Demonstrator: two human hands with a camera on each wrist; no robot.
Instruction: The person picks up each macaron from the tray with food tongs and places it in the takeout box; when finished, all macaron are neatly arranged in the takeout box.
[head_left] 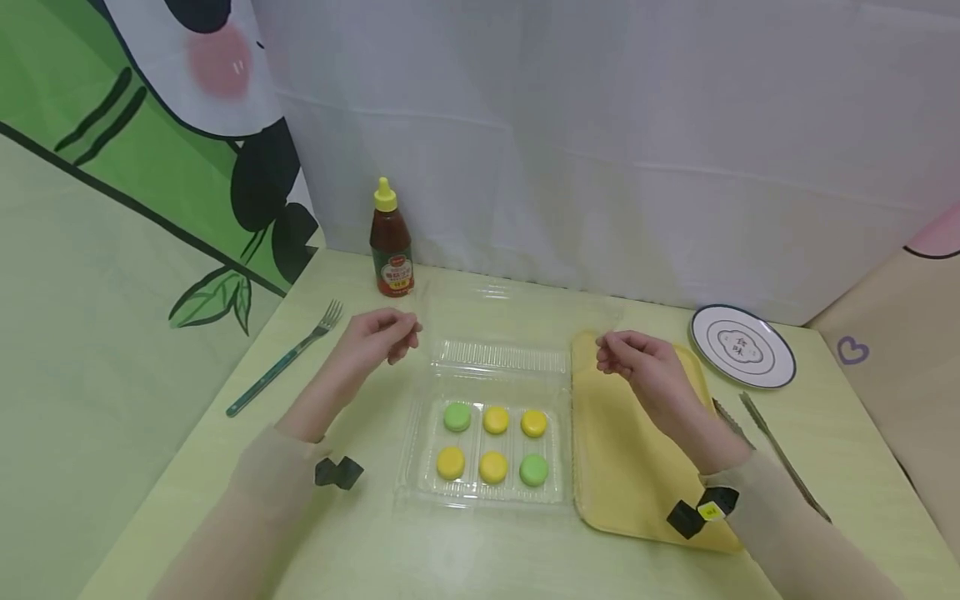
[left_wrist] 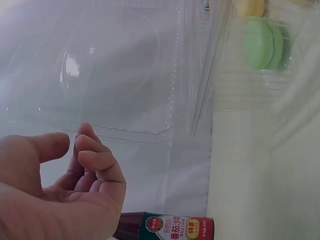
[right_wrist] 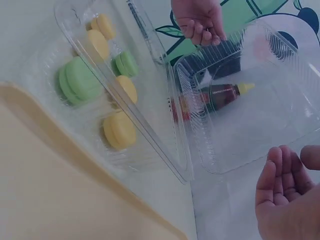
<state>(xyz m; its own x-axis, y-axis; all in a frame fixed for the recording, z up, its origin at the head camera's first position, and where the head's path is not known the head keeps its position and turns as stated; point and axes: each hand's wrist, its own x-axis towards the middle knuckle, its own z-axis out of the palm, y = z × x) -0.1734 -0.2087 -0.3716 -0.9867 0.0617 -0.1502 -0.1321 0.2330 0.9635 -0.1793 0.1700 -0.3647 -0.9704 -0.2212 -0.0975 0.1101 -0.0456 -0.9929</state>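
Observation:
A clear plastic box (head_left: 487, 502) holds several macarons, among them a green macaron (head_left: 457, 417) and a yellow macaron (head_left: 496, 420), in its compartments. Its transparent lid (left_wrist: 120, 65) is raised at the back on the hinge. My left hand (head_left: 377, 337) hovers by the lid's left edge, fingers loosely bent and thumb apart from them. By the lid's right edge is my right hand (head_left: 651, 367), above the yellow tray; the right wrist view shows its thumb and fingers separated. Neither hand holds anything. Whether the fingertips touch the lid I cannot tell.
A ketchup bottle (head_left: 392, 250) stands behind my left hand. To the left lies a fork (head_left: 285, 360). The yellow tray (head_left: 622, 467) adjoins the box's right side. Farther right are a white plate (head_left: 742, 346) and metal tongs (head_left: 783, 457), partly behind my right arm.

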